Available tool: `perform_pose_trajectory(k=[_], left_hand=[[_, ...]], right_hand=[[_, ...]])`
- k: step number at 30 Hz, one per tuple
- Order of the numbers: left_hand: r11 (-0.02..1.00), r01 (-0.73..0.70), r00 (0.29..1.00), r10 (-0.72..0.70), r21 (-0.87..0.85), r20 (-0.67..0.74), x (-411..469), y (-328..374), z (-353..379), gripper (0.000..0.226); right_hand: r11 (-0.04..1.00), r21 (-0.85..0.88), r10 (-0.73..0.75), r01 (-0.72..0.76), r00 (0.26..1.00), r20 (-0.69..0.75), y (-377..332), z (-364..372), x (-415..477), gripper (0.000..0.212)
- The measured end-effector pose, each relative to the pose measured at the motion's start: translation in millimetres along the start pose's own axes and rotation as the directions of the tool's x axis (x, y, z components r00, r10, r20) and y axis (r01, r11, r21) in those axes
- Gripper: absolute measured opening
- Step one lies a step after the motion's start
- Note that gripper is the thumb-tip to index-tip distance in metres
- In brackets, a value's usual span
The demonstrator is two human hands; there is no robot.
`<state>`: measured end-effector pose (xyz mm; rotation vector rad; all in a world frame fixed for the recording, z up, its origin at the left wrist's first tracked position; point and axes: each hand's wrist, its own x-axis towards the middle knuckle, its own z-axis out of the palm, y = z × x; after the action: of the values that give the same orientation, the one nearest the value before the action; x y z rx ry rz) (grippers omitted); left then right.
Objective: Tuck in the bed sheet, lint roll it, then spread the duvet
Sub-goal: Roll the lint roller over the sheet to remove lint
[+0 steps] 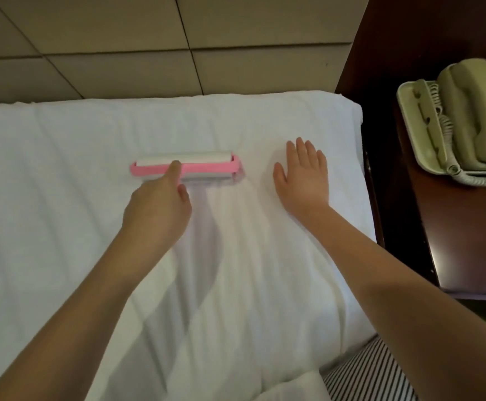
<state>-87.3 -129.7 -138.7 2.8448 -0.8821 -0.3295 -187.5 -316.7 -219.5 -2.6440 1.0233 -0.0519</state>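
Observation:
A pink-framed lint roller (207, 167) with a white roll lies across the white bed sheet (62, 198) near the head of the bed. My left hand (158, 206) grips its handle, with the forefinger stretched onto the pink frame; the handle itself is hidden under the hand. My right hand (302, 175) lies flat on the sheet with fingers spread, a short way right of the roller. The sheet shows soft creases running toward me. No duvet is in view.
A dark wooden nightstand (453, 241) stands against the bed's right side, carrying a beige corded telephone (467, 120). Beige padded wall panels (149, 47) rise behind the bed. A striped fabric (366, 371) shows at the lower right by the mattress edge.

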Motion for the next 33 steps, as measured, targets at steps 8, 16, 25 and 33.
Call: perform_pose_trajectory(k=[8,16,25,33], left_hand=[[0.987,-0.025,0.999,0.019,-0.157,-0.037,151.6,27.2,9.6,0.048],[0.996,-0.012,1.0,0.012,-0.084,0.003,66.7,21.0,16.0,0.055],[0.981,-0.017,1.0,0.016,-0.194,-0.005,173.1,39.5,7.9,0.045],[0.999,0.013,0.996,-0.011,-0.029,0.088,53.7,25.4,1.3,0.054]], right_hand=[[0.998,0.041,-0.053,0.052,0.999,0.009,0.3,28.4,3.1,0.054],[0.994,0.101,-0.032,0.043,0.993,-0.11,-2.2,37.6,4.7,0.077],[0.991,0.117,-0.044,0.061,0.989,-0.144,0.2,41.9,7.2,0.072],[0.989,0.118,-0.055,0.084,0.972,-0.231,1.2,50.5,10.1,0.058]])
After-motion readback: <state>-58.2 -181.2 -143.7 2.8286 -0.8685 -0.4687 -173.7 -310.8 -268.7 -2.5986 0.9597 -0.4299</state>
